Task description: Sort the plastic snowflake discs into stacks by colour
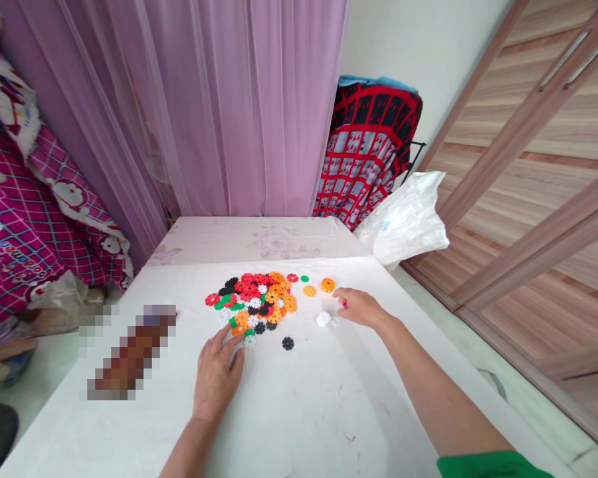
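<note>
A pile of notched plastic snowflake discs [252,292] in red, orange, black, green and white lies on the white-covered table [299,411]. My left hand [216,375] rests at the pile's near edge, fingers apart, its fingertips by orange, green and white discs. To the right, my right hand [361,307] has its fingers curled around a red snowflake disc [343,303], mostly hidden by them. Just left of that hand are white discs [323,318], seemingly stacked, and behind it stands a stack of orange discs [327,285].
A single black disc [288,343] lies in front of the pile; an orange disc [309,291] and a green disc [304,279] sit behind. A blurred-out object [132,355] is at left. A white plastic bag [403,219] stands past the table's far right edge, near wooden wardrobe doors [523,192].
</note>
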Motion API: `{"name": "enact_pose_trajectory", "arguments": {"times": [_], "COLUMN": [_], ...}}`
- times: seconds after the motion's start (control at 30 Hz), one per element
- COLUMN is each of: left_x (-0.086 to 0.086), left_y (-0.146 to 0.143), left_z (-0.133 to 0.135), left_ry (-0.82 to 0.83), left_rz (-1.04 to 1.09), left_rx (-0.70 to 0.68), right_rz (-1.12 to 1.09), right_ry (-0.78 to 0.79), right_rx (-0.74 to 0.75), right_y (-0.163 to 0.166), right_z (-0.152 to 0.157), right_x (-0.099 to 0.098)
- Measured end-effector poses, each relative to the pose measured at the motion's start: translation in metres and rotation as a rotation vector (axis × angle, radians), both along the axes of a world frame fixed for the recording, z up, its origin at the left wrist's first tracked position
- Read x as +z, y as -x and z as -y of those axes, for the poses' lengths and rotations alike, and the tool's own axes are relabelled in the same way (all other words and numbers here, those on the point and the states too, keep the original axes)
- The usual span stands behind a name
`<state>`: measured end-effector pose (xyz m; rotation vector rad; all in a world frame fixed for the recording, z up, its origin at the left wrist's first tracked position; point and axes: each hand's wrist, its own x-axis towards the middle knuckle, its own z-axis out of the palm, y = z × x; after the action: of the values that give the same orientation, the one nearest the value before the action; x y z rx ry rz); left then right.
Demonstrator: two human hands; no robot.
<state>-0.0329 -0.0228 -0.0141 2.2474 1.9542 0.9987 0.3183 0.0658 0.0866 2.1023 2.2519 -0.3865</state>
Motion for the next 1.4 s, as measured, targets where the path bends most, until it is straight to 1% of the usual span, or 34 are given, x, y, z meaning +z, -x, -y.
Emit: {"name": "enact_pose_trajectory", "arguments": {"times": [0.17,0.57,0.63,0.7,0.83,0.9,0.97,1.07,1.2,1.3,1.4], "left_x": [0.001,0.002,0.003,0.003,0.002,0.002,0.003,0.004,0.004,0.002,0.0], "left_y": [0.0,0.0,0.0,0.0,0.0,0.0,0.0,-0.001,-0.001,0.0,0.0], "left_z": [0.0,0.001,0.002,0.002,0.001,0.001,0.002,0.002,0.002,0.002,0.002], "left_ry": [0.008,0.019,0.017,0.014,0.006,0.007,0.013,0.016,0.005,-0.002,-0.007], "left_rz": [-0.01,0.004,0.012,0.014,0.007,0.012,0.02,0.022,-0.002,-0.015,-0.021], "left_rx": [0.002,0.003,0.0,-0.003,-0.016,-0.018,-0.02,-0.019,-0.008,-0.01,-0.013], "right_rz": [0.018,0.099,0.099,0.088,0.047,0.036,0.038,0.036,0.029,0.045,0.046], "right_ry": [0.024,0.057,0.067,0.053,-0.075,-0.101,-0.082,-0.037,-0.06,-0.04,-0.001], "right_rx": [0.03,0.068,0.066,0.057,0.064,0.096,0.126,0.136,0.087,0.036,-0.004], "right_y": [0.004,0.016,0.014,0.012,0.018,0.03,0.046,0.074,0.106,0.123,0.132], "right_z": [0.016,0.019,0.018,0.016,0.006,0.0,-0.006,-0.015,-0.026,-0.031,-0.034], "right_x": [-0.006,-0.012,-0.007,0.004,0.028,0.033,0.029,0.014,-0.006,-0.013,-0.017]}}
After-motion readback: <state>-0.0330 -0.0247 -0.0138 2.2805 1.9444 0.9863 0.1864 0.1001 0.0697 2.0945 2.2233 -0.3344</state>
